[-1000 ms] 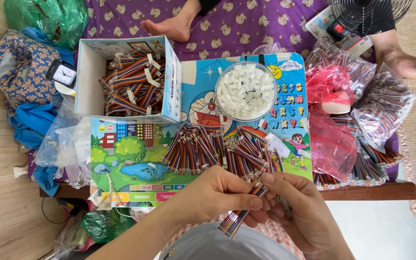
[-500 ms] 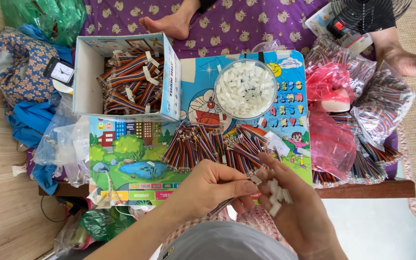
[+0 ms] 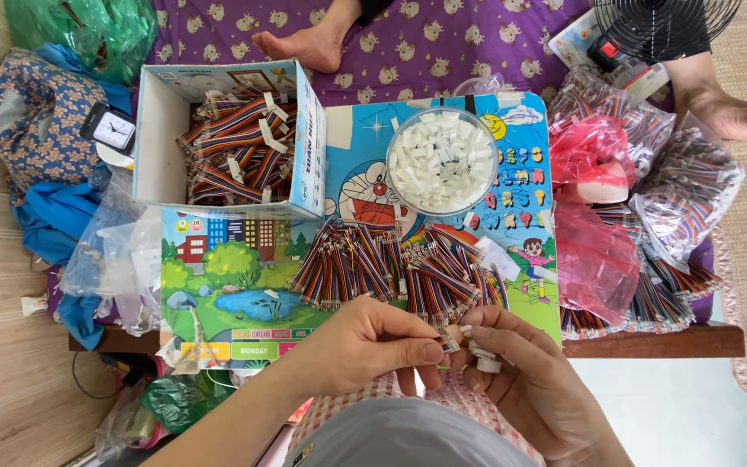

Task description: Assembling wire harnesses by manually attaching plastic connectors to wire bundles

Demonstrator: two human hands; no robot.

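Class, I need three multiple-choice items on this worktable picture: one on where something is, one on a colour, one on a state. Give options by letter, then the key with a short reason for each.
1. Where is the clear round bowl of small white pieces?
A. On the picture-printed tabletop, right of the cardboard box
B. Inside the cardboard box
C. On the wooden floor

2. What colour is the cloth with small animal prints beyond the table?
A. Green
B. Purple
C. Grey

3. What are the left hand and right hand doing?
A. Lying flat and empty
B. Both inside the box
C. Pinching small parts between them

Key: 1 A, the bowl stands on the tabletop beside the box. 2 B, the printed cloth is purple. 3 C, the fingertips meet on a wire end and small white pieces at the near table edge.
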